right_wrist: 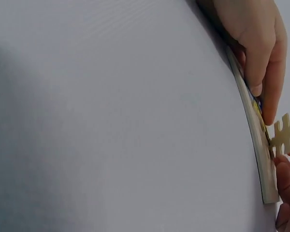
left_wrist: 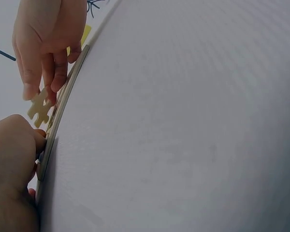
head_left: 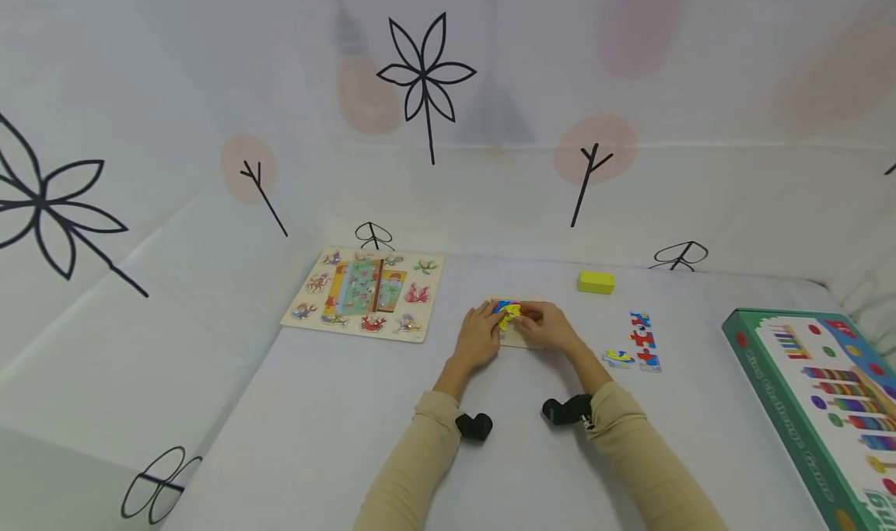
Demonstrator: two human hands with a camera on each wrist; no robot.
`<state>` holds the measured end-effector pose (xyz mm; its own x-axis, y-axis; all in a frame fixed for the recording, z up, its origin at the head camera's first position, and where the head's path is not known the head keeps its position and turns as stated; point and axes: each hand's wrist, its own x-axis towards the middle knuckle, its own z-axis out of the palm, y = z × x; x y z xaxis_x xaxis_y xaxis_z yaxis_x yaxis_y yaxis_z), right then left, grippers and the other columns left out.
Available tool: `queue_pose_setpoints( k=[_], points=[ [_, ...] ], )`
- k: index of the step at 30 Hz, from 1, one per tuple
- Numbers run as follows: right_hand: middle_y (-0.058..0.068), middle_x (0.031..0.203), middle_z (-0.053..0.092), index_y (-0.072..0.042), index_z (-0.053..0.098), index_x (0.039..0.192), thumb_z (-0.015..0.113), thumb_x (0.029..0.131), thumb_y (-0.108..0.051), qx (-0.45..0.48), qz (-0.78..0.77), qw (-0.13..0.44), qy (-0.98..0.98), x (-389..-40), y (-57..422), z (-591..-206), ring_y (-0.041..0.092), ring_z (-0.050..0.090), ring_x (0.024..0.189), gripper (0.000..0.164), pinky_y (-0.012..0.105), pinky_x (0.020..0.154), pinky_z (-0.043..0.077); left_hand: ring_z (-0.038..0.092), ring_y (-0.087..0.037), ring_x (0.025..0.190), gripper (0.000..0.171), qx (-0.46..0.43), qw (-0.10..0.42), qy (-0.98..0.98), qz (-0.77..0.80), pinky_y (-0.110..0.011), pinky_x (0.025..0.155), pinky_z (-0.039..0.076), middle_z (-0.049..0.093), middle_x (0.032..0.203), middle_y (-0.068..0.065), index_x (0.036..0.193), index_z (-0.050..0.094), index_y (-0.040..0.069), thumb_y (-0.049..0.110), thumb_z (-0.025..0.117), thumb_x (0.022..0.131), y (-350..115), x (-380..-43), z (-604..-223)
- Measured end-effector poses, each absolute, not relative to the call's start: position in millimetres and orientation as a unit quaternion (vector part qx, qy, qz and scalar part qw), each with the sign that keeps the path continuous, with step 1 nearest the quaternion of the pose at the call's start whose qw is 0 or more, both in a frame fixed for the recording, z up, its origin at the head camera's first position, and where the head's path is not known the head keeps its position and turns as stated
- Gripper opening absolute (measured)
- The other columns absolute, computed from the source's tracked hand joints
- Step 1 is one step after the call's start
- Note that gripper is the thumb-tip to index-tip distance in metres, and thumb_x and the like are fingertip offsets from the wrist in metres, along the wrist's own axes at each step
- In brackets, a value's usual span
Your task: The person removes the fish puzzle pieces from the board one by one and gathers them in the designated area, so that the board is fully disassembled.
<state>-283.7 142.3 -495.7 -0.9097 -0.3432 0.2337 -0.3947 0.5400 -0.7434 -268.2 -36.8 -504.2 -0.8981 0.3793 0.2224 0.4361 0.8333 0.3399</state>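
Observation:
My right hand (head_left: 549,327) pinches a jigsaw piece (right_wrist: 282,137) between thumb and fingers. The piece has a yellow printed face in the head view and shows its plain pale side in both wrist views. It is tilted up over a small wooden puzzle tray (head_left: 516,340), close to the surface. At the tray's left side, my left hand (head_left: 478,337) rests with fairly straight fingers on its edge and on blue and yellow pieces. The hands cover much of the tray, and what lies under the left fingers is partly hidden.
Several loose jigsaw pieces (head_left: 641,337) lie to the right. A yellow-green block (head_left: 596,283) is behind them. At back left is a sea-animal board (head_left: 390,327) with picture pieces on it. A green-edged game box (head_left: 791,391) stands at the right edge.

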Motion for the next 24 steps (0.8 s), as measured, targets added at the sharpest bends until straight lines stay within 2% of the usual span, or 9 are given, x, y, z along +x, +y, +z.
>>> queue_pose_setpoints(
  k=[5,12,19,24],
  points=[
    [0.033,0.102,0.062,0.020,0.055,0.113,0.064,0.087,-0.002,0.202,0.425,0.023,-0.882,-274,133,-481,0.037,0.062,0.085,0.036,0.038,0.073,0.053,0.037,-0.025,0.135,0.039,-0.213,0.070,-0.954,-0.199,-0.042,0.112,0.026,0.046,0.142,-0.009,0.129,0.058,0.008,0.009,0.046,0.092,-37,-268,-504],
    [0.030,0.110,0.061,0.014,0.057,0.116,0.068,0.084,-0.006,0.179,0.446,0.053,-0.875,-267,142,-483,0.042,0.057,0.100,0.040,0.052,0.087,0.047,0.036,-0.025,0.135,0.039,-0.213,0.067,-0.952,-0.208,-0.043,0.112,0.025,0.045,0.143,-0.010,0.129,0.058,0.007,0.008,0.046,0.092,-36,-270,-505],
    [0.025,0.126,0.053,0.005,0.053,0.127,0.066,0.088,-0.019,0.111,0.419,0.019,-0.901,-254,192,-476,0.040,0.046,0.113,0.048,0.056,0.095,0.039,0.036,-0.024,0.136,0.041,-0.209,0.068,-0.952,-0.213,-0.042,0.112,0.025,0.045,0.143,-0.009,0.130,0.057,0.008,0.008,0.046,0.091,-35,-270,-507],
    [0.029,0.123,0.054,0.008,0.055,0.124,0.068,0.086,-0.016,0.090,0.395,0.051,-0.913,-240,235,-472,0.045,0.046,0.112,0.046,0.059,0.092,0.038,0.036,-0.025,0.135,0.040,-0.209,0.071,-0.951,-0.215,-0.043,0.112,0.025,0.046,0.142,-0.010,0.129,0.057,0.008,0.007,0.047,0.091,-36,-270,-507]
  ],
)
